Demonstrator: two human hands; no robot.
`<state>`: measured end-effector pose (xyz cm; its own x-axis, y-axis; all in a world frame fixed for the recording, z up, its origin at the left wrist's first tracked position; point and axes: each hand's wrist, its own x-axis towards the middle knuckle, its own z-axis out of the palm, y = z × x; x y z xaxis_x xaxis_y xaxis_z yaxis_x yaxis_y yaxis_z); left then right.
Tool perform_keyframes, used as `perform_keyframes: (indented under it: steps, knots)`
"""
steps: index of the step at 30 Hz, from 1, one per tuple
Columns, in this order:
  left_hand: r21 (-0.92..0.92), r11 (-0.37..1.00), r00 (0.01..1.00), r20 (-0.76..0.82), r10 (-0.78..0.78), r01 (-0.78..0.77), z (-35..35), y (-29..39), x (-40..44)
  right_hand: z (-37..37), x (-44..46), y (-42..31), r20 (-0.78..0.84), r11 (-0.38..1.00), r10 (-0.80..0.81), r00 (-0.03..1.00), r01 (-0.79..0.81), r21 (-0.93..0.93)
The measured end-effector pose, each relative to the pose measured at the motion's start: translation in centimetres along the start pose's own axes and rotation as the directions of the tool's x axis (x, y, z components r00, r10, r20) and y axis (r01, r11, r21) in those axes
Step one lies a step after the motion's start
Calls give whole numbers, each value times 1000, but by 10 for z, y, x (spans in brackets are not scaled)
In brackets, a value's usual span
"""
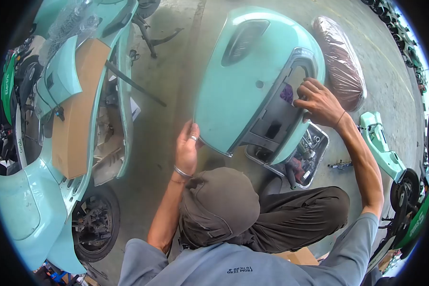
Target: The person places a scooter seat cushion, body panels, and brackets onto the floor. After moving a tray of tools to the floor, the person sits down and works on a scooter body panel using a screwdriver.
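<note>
A large mint-green scooter body panel (233, 90) is held in front of me, tilted, with a dark grey inset trim (276, 114) along its right part. My left hand (188, 147), with a ring on one finger, is closed on the panel's lower left edge, thumb along the side. On the other side, my right hand (318, 101) has its fingers curled at the panel's right rim by the grey trim's opening. Whether a small part sits in those fingertips is hidden. Below the panel, a metal tray (323, 157) holds tools and loose hardware.
To the left stands a partly stripped mint-green scooter (28, 200) with a cardboard piece (81, 114) on it. A plastic-wrapped brown seat (341, 64) lies behind the panel. Another mint-green part (381, 143) is at the right, near a wheel (405, 188).
</note>
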<state>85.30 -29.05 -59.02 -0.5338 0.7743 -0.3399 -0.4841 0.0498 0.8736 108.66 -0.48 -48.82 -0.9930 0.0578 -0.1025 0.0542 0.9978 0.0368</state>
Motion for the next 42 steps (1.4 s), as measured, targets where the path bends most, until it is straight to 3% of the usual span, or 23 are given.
perform_keyframes:
  steps: [9, 11, 13, 15, 17, 18, 22, 24, 25, 27, 29, 32, 33, 36, 38, 40, 42]
  knots:
    - [-139, 962, 967, 132, -217, 235, 8, -36, 12, 20, -6, 11, 86, 992, -5, 996, 15, -122]
    - [-264, 908, 946, 105, -307, 324, 5, -47, 14, 38, -8, 11, 47, 990, 11, 999, -4, -142]
    - [-234, 881, 911, 61, -408, 411, 5, -62, 14, 74, 0, 21, 68, 977, -74, 995, 86, -196]
    - [-163, 812, 828, 151, -540, 560, -7, -79, 15, 64, -3, 6, -39, 990, -78, 996, 73, -121]
    - [-137, 793, 804, 71, -590, 593, -19, -96, 21, 60, 1, -13, -14, 983, 63, 998, -65, -172]
    - [-104, 810, 815, 130, -564, 577, -12, -92, 19, 60, -4, -19, -26, 940, 119, 993, -121, -320]
    - [-17, 807, 806, 57, -589, 591, -19, -93, 36, 82, -11, -23, -156, 922, 240, 958, -275, -273]
    - [-47, 800, 801, 14, -598, 598, -24, -92, 36, 92, -30, -37, -542, 842, 441, 715, -538, -25]
    - [-49, 795, 797, 17, -604, 604, -23, -91, 35, 96, -41, -43, -587, 811, 520, 621, -575, 110]
    - [-40, 787, 788, 20, -615, 615, -15, -84, 32, 90, -76, -70, -507, 638, 760, 406, -612, 467]
    - [-42, 787, 788, 30, -614, 615, -11, -79, 30, 102, -114, -90, -425, 460, 877, 223, -642, 613]
    - [-58, 787, 789, 22, -614, 614, -11, -72, 25, 103, -192, -129, -363, 195, 931, -19, -818, 541]
    - [-46, 785, 786, 3, -618, 618, -11, -71, 22, 103, -221, -145, -366, 54, 922, -130, -891, 451]
    - [7, 779, 778, -50, -626, 627, -12, -66, 17, 83, -334, -208, -307, -317, 895, -324, -945, 74]
    - [6, 829, 828, -45, -558, 559, -8, -69, 15, 59, -405, -254, -205, -625, 777, -595, -769, -139]
    - [38, 837, 837, -24, -546, 547, -1, -69, 14, 38, -469, -306, -183, -869, 485, -855, -447, -212]
    - [70, 826, 828, 6, -561, 560, -3, -62, 16, 26, -514, -357, -174, -921, 162, -971, -85, -379]
